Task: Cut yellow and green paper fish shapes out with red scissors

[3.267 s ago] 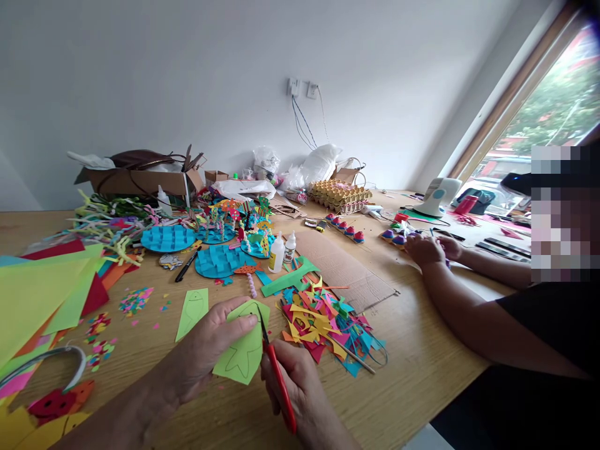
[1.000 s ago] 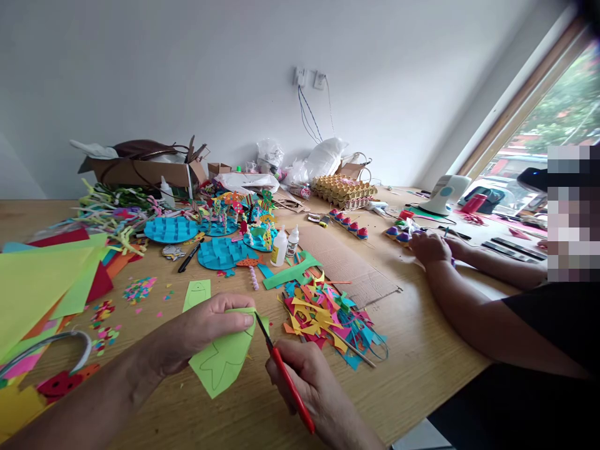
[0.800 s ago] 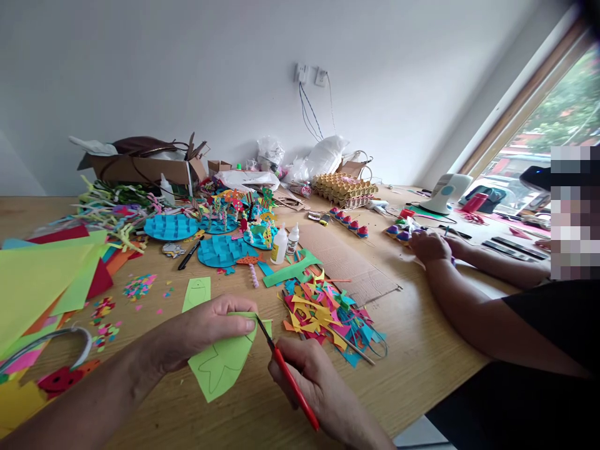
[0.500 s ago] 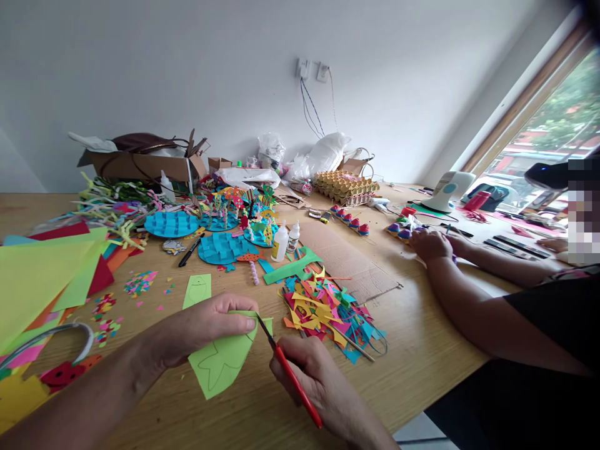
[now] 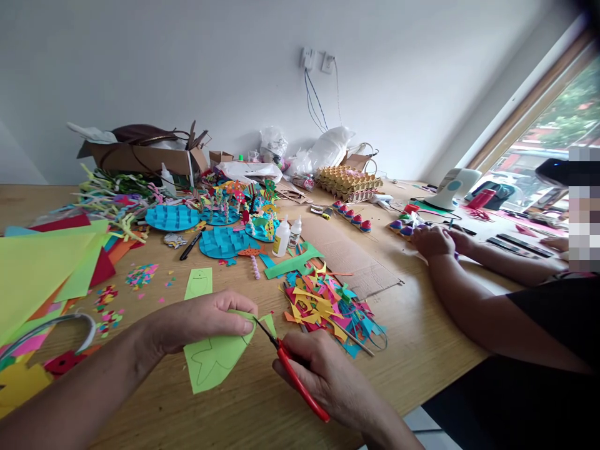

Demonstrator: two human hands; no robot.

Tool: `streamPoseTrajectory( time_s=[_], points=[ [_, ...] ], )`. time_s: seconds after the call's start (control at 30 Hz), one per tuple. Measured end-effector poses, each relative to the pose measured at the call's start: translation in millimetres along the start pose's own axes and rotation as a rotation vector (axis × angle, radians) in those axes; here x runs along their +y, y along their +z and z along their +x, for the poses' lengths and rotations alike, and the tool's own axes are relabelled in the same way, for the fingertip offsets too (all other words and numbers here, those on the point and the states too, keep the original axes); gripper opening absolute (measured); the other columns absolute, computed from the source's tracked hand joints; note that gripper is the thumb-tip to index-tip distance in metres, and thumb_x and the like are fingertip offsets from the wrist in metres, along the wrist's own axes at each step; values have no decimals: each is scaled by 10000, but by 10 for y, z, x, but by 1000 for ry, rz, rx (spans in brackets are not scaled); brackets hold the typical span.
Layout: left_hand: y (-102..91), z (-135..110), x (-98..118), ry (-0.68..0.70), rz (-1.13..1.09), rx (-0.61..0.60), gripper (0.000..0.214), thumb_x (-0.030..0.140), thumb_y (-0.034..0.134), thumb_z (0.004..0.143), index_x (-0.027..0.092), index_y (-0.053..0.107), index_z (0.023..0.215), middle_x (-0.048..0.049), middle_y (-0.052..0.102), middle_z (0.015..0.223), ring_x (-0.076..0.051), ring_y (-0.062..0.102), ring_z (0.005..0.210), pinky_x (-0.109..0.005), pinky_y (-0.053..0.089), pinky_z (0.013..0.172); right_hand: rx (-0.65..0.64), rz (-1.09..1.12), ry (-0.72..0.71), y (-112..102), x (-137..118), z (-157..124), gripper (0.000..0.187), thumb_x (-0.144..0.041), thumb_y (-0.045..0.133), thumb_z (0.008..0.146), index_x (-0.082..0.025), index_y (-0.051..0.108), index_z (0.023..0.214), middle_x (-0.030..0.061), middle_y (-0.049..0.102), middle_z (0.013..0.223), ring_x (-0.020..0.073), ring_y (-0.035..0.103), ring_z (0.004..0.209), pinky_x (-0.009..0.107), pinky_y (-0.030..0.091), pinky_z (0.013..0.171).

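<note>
The left hand [image 5: 206,319] grips a light-green paper sheet [image 5: 210,362] marked with a pencilled outline. The fingers [image 5: 234,309] are closed down over the sheet's upper edge in a flat pinch, with no gap showing between them and the paper. The sheet sits at the near edge of the wooden worktop [image 5: 422,350], between the two hands. Its lower corner points toward the person (contact with the worktop surface cannot be confirmed).

The right hand [image 5: 328,375] holds a pair of red-handled scissors [image 5: 293,372]. The fingers are curled shut around the handles. The dark blades point up and left and meet the sheet's right edge just beside the left thumb. The blade opening is too small to read.

A heap of multicoloured paper offcuts [image 5: 328,306] lies just beyond the right hand, near the sheet but apart from it. A small light-green paper strip with a drawn figure [image 5: 199,282] lies flat beyond the left hand. Further toward the middle of the worktop stand two white glue bottles [image 5: 287,234], upright, beside a blue paper disc with raised flaps [image 5: 224,242] and a flat brown cardboard panel [image 5: 347,256].

At the right edge of the worktop, a second person's hands [image 5: 434,240] rest together on the surface, well apart from the sheet.
</note>
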State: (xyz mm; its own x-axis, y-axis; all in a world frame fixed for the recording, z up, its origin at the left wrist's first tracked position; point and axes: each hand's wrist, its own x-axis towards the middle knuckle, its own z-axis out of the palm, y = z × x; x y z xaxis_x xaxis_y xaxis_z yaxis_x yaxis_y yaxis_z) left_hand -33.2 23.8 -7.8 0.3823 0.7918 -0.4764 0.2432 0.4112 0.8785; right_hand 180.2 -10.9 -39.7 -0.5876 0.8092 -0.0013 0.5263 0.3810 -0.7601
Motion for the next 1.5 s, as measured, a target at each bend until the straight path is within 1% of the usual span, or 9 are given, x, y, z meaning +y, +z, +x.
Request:
streamPoseTrajectory(
  time_s=[0.23,0.37,0.43,0.53,0.63,0.77,0.87,1.07,1.5],
  points=[
    [-27,36,4,85,-192,-103,205,349,738,628,174,681,717,33,576,537,-87,479,455,-160,355,428,57,178,36,44,-1,24,349,-315,448,875,-179,354,569,-59,334,520,69,300,474,193,208,426],
    [-19,117,25,237,-546,-4,307,473,648,693,186,678,799,-15,661,670,-123,551,502,-195,413,428,200,544,157,147,-20,118,370,-433,414,849,-194,378,569,-66,343,456,62,324,378,181,201,359],
    [20,164,-1,274,-639,34,227,399,662,691,198,672,797,-7,659,635,-124,545,469,-192,387,392,268,700,179,193,-56,177,396,-508,423,820,-199,390,575,-79,339,401,55,286,327,176,186,328],
    [114,199,-73,360,-550,-14,110,271,655,713,170,662,755,-12,630,617,-125,553,538,-197,410,456,353,791,164,252,-125,245,434,-569,438,795,-185,433,594,-84,351,373,45,259,309,166,193,321],
    [216,173,-123,472,-366,-61,109,234,661,724,178,647,816,-3,598,691,-130,533,619,-217,419,522,377,830,150,309,-177,276,463,-603,441,784,-176,457,606,-80,361,367,46,274,311,159,216,320],
    [293,118,-113,595,-259,59,218,337,572,801,176,587,655,15,516,631,-125,466,602,-238,397,561,368,885,138,382,-221,300,493,-645,469,748,-177,452,596,-83,358,360,44,273,312,151,236,316],
    [304,113,-86,586,-266,166,314,345,493,845,184,517,576,26,463,574,-124,423,574,-249,381,573,350,900,175,433,-248,328,521,-679,506,700,-173,456,582,-81,367,358,40,294,300,147,226,309],
    [331,138,-96,555,-388,294,302,325,547,791,190,475,530,44,429,531,-117,391,537,-242,375,538,328,901,176,515,-271,381,541,-703,487,691,-170,468,600,-78,376,350,43,303,297,153,224,321],
    [473,117,-140,528,-585,393,131,307,643,723,183,620,687,32,575,646,-130,499,634,-249,455,643,423,691,40,582,-224,375,483,-613,390,822,-188,403,594,-56,390,451,71,346,406,174,266,390]
  ],
)
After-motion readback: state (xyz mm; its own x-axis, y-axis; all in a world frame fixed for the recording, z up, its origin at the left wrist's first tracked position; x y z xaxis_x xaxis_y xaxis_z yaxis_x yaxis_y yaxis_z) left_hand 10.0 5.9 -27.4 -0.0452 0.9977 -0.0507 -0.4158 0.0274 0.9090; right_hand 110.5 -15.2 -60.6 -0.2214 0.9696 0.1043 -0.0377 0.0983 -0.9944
